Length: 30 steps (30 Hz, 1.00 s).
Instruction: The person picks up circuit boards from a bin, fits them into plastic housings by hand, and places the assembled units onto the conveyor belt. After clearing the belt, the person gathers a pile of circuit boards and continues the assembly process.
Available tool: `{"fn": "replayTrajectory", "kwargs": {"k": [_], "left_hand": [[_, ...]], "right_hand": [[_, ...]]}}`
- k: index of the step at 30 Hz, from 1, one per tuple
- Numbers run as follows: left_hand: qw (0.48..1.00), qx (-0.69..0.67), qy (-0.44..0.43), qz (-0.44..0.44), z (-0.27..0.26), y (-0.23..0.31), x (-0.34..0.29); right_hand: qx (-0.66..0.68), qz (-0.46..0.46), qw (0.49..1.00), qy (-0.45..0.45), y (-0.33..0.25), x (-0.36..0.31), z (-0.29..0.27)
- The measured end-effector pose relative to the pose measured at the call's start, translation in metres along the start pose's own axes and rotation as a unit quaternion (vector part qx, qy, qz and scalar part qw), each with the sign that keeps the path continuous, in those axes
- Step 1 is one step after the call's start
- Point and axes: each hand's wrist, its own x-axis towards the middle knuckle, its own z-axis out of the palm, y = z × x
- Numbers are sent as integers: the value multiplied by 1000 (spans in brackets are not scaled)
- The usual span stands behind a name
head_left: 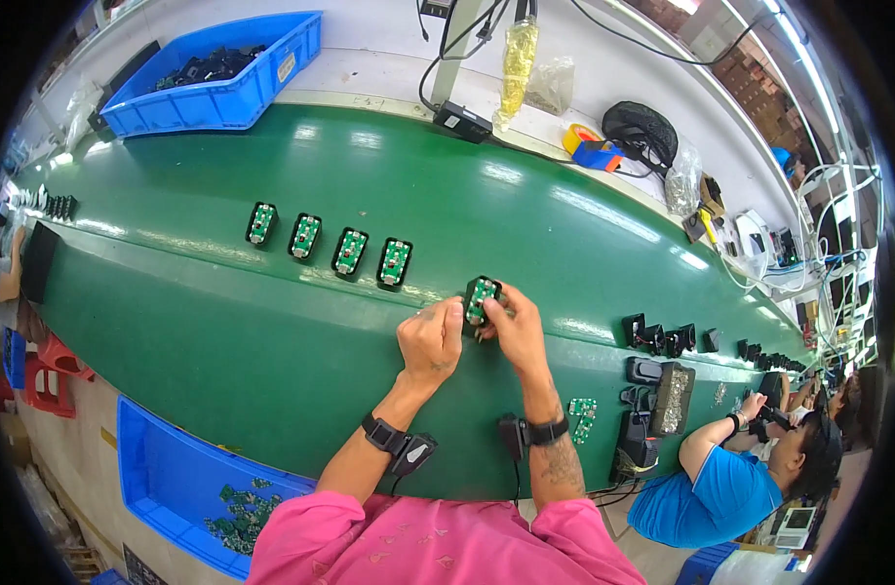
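Note:
In front of me, over the green table [301, 361], my right hand [522, 331] grips a small black housing with a green circuit board [481, 300] seated in it. The right thumb lies on the board's face. My left hand [430, 343] is closed at the housing's left side, thumb against curled fingers; anything pinched there is hidden. Farther left, several similar black housings with green boards [350, 253] stand in a row, board side up. Both wrists wear black straps with a small box.
A blue bin [189, 119] of black parts sits far left; another blue bin [165, 507] with green boards is low left. Right of me lie loose circuit boards [582, 417], a tray of small metal parts [673, 400] and black housings [652, 336]. A co-worker in blue [720, 497] sits at right.

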Motion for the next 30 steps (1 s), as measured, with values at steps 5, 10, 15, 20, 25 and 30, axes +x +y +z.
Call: {"fn": "replayTrajectory", "kwargs": {"k": [5,10,15,20,25,30], "left_hand": [[999,7,15,45,-7,7,-1],[992,-67,-38,104,-3,21,-5],[995,19,-66,75,-29,5,-8],[995,-28,-86,36,-28,9,-6],[983,-74,-149,76,-9,28,-16],[966,-102,-229,60,-6,40,-33]], "right_hand": [[-39,-11,999,3,1,42,25],[-61,16,998,-1,-5,53,47],[-215,-91,972,29,-15,40,41],[-492,-69,839,222,-3,15,-101],[-592,153,774,164,-8,-5,-210],[-577,146,783,181,-2,-12,-197]]}}
